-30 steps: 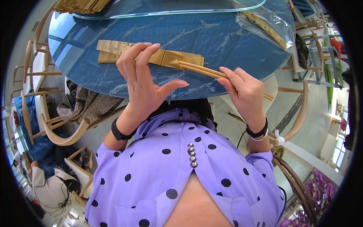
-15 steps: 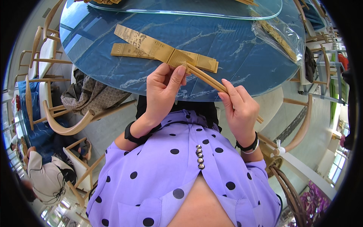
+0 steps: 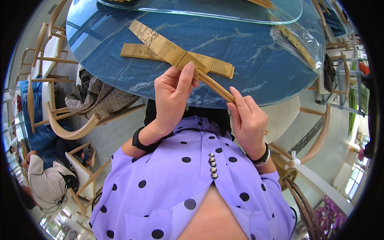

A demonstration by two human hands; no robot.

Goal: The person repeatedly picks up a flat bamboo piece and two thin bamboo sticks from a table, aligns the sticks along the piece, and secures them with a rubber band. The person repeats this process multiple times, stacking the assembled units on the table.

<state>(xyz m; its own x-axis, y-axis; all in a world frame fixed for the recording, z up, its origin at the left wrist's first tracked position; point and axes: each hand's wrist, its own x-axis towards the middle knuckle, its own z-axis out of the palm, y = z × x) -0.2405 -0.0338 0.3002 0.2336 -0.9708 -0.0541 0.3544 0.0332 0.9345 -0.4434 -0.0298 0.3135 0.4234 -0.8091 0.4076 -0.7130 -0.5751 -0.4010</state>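
My left hand [image 3: 173,93] pinches the end of a long gold paper chopstick sleeve [image 3: 160,45] between thumb and fingers. A pair of wooden chopsticks [image 3: 217,87] runs from the sleeve's open end to my right hand [image 3: 249,119]. Its thumb and fingers close round their lower part, and the tips show just below that hand. How deep the chopsticks sit inside the sleeve is hidden. Beneath the held sleeve, more gold sleeves [image 3: 214,66] lie stacked crosswise on the table.
The blue marbled table [image 3: 240,44] carries a raised glass turntable [image 3: 208,16] at its far side. A clear plastic bag [image 3: 298,42] with gold sleeves lies at the right. Chairs [image 3: 74,130] stand around, one with a patterned bag [image 3: 98,98]. A person [image 3: 48,176] sits at lower left.
My right hand has shifted left toward my left hand, and a shorter length of chopstick shows between them. The left hand keeps its pinch on the sleeve.
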